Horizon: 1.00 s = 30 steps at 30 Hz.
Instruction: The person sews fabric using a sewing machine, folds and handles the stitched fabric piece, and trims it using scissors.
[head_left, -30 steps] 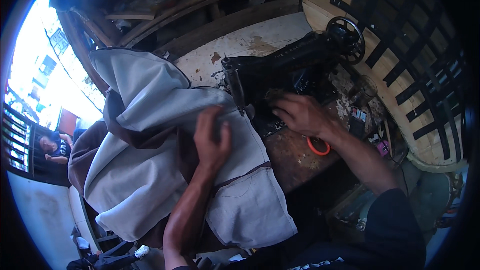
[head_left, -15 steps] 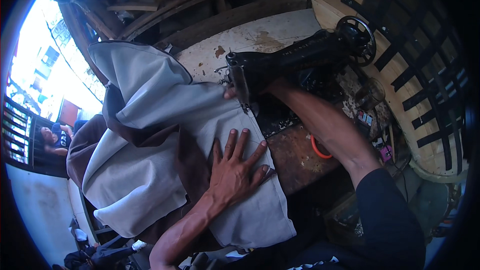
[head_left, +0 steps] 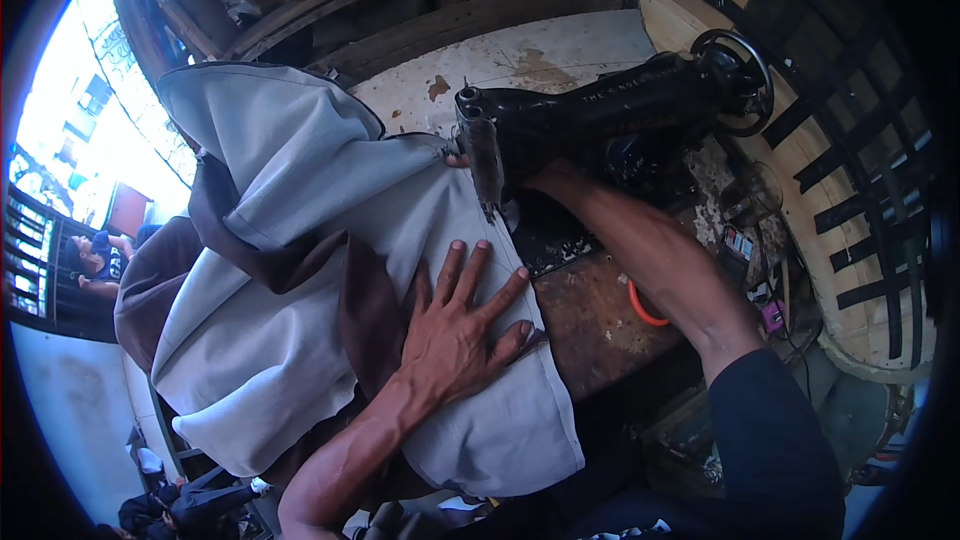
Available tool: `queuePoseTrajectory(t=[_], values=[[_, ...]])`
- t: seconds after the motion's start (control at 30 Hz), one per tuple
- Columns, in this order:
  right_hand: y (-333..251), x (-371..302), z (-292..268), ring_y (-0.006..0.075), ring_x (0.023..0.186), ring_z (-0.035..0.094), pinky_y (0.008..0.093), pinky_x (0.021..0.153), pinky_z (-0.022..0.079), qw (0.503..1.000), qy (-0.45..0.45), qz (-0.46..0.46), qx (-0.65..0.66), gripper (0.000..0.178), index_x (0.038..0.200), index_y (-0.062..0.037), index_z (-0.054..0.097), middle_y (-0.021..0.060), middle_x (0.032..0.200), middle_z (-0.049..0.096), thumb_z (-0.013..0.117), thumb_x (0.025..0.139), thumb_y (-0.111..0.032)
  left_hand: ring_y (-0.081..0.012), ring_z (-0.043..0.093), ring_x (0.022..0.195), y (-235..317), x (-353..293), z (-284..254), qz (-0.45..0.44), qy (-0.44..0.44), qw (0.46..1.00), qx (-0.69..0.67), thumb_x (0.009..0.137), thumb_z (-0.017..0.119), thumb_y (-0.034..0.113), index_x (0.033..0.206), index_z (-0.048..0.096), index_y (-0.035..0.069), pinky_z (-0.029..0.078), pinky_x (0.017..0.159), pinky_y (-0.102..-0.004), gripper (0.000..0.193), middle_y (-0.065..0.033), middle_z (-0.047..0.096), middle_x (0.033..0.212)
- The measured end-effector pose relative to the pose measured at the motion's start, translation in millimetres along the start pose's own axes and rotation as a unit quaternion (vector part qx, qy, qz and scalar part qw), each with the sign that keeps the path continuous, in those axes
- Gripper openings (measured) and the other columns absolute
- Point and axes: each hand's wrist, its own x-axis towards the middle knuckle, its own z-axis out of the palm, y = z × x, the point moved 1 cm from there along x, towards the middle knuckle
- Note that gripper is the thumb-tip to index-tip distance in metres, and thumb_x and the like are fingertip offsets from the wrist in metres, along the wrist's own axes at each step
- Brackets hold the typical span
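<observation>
At the black sewing machine [head_left: 600, 120]: my left hand [head_left: 455, 340] lay spread flat on the grey cloth [head_left: 300, 240] just before the needle, feeding a seam. My right hand [head_left: 455, 158] reached behind the machine head, grip hidden; can't tell. Next: steady guiding. Vs half a sec earlier, little changed.
</observation>
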Motion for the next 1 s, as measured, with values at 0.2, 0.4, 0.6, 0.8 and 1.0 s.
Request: queuePoseTrajectory(t=[0.2,0.4,0.6,0.8,1.0], values=[[29,-12,11,0.0179,0.080,0.064,0.0366,0.075,0.053,0.987,-0.082,0.090,0.109,0.028,0.097,-0.0041,0.069,0.0067,0.089,0.069,0.073,0.096,-0.032,-0.0447,0.017,0.157,-10,10,-3,0.000,-0.008,1.000,0.000,0.097,0.058,0.051,0.155,0.050,0.028,0.016,0.122,-0.0694,0.062,-0.0220,0.028,0.167],[55,-15,14,0.0157,0.086,0.066,0.0344,0.078,0.055,0.971,-0.106,0.132,0.169,0.024,0.108,-0.0049,0.069,0.0048,0.097,0.069,0.071,0.098,-0.027,-0.0450,0.020,0.156,-10,20,-3,0.003,-0.002,1.000,0.001,0.096,0.064,0.044,0.152,0.054,0.027,0.020,0.122,-0.0668,0.060,-0.0233,0.030,0.165],[50,-17,21,0.0142,0.089,0.067,0.0333,0.079,0.055,0.887,-0.097,0.248,0.376,0.024,0.114,-0.0051,0.069,0.0046,0.101,0.070,0.070,0.098,-0.023,-0.0469,0.018,0.156,-18,28,-2,-0.004,-0.005,1.000,-0.010,0.097,0.059,0.048,0.153,0.051,0.026,0.015,0.121,-0.0711,0.061,-0.0272,0.030,0.164],[53,-6,29,0.0156,0.088,0.068,0.0343,0.078,0.056,0.921,-0.110,0.231,0.295,0.024,0.113,-0.0050,0.070,0.0058,0.099,0.070,0.070,0.098,-0.024,-0.0478,0.020,0.155,-30,35,-1,0.005,0.011,1.000,-0.004,0.097,0.060,0.049,0.154,0.051,0.027,0.015,0.121,-0.0712,0.062,-0.0277,0.030,0.163],[62,-7,31,0.0170,0.087,0.069,0.0353,0.078,0.056,0.925,-0.109,0.239,0.275,0.024,0.111,-0.0050,0.070,0.0070,0.098,0.071,0.069,0.097,-0.024,-0.0485,0.023,0.154,-32,46,3,0.010,0.035,0.999,-0.028,0.096,0.064,0.045,0.149,0.057,0.027,0.017,0.120,-0.0728,0.057,-0.0277,0.032,0.162]])
